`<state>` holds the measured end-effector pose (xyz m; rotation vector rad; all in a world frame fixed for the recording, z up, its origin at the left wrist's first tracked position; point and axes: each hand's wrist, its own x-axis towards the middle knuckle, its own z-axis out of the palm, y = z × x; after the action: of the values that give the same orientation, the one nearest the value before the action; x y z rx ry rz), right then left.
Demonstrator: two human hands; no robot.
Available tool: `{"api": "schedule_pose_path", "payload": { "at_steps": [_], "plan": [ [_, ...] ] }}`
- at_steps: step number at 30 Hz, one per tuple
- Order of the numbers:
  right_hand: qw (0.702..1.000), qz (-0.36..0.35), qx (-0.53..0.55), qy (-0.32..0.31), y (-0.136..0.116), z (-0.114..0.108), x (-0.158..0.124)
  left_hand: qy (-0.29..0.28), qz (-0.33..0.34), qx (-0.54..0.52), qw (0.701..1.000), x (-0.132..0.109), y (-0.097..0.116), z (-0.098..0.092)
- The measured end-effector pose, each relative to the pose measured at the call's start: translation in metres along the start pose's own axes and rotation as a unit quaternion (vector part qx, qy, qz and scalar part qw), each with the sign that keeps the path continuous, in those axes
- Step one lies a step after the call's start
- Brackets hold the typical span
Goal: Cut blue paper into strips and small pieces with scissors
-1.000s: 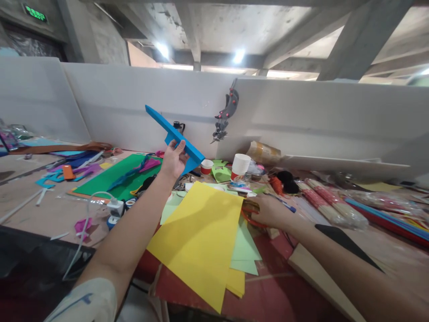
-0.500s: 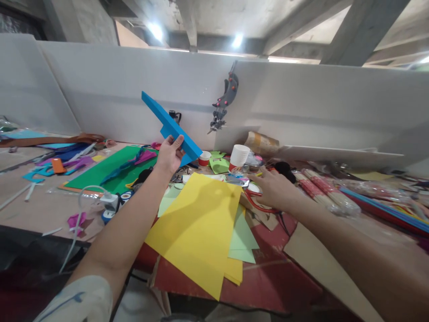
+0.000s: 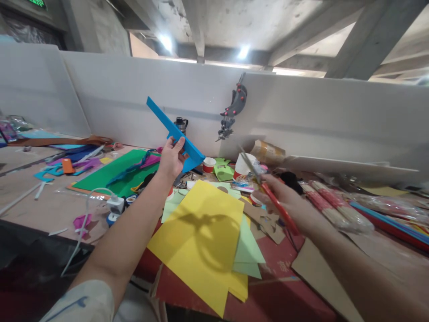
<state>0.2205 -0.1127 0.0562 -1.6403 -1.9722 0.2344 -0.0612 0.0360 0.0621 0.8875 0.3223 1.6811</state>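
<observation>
— In the head view, gripping what?
— In left hand (image 3: pixel 173 162): blue, angular, card-like piece (image 3: pixel 167 124), held up beyond the yellow rectangular paper sheet (image 3: pixel 197 250). In right hand (image 3: pixel 287 193): red-handled metal scissors (image 3: pixel 278 206), right of that sheet.
— Handling?
— Probably light, creasable; pinch mid-length. For scissors, expect stiffness; grip handles.

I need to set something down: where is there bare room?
Tan tabletop between the crumpled magenta scrap and long white strip; red cardboard surface right of the flat yellow sheets. It's crowded around the white-and-red paper cups.
</observation>
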Motion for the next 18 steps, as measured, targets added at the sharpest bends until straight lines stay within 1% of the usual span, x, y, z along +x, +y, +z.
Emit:
{"api": "schedule_pose_path", "payload": {
  "at_steps": [1, 2, 3, 4, 5, 7, 10, 14, 18],
  "plan": [
    [0.995, 0.011, 0.087, -0.040, -0.011, 0.009, -0.001, 0.000, 0.005, 0.003, 1.000, 0.000, 0.001, 0.000],
    [0.982, 0.021, 0.169, -0.079, -0.021, 0.018, -0.002, 0.001, 0.009, 0.005, 1.000, 0.000, 0.002, 0.000],
    [0.962, 0.025, 0.247, -0.115, -0.031, 0.026, -0.002, 0.001, 0.012, 0.007, 1.000, -0.001, 0.003, 0.000],
    [0.941, 0.029, 0.305, -0.144, -0.039, 0.034, -0.002, 0.004, 0.015, 0.009, 1.000, -0.001, 0.005, 0.000],
    [0.928, 0.026, 0.334, -0.164, -0.045, 0.041, -0.001, 0.009, 0.017, 0.009, 1.000, -0.001, 0.007, 0.000],
    [0.915, 0.015, 0.363, -0.176, -0.052, 0.052, 0.002, 0.023, 0.017, 0.006, 1.000, -0.001, 0.010, 0.000],
    [0.910, 0.013, 0.365, -0.196, -0.053, 0.060, 0.007, 0.039, 0.015, -0.005, 0.999, -0.001, 0.014, 0.000],
    [0.906, 0.014, 0.366, -0.212, -0.054, 0.064, 0.015, 0.043, 0.017, -0.017, 0.999, -0.001, 0.017, 0.000],
    [0.896, -0.004, 0.395, -0.201, -0.060, 0.064, 0.024, 0.048, 0.017, -0.005, 0.999, -0.001, 0.018, -0.001]
  ]
}}
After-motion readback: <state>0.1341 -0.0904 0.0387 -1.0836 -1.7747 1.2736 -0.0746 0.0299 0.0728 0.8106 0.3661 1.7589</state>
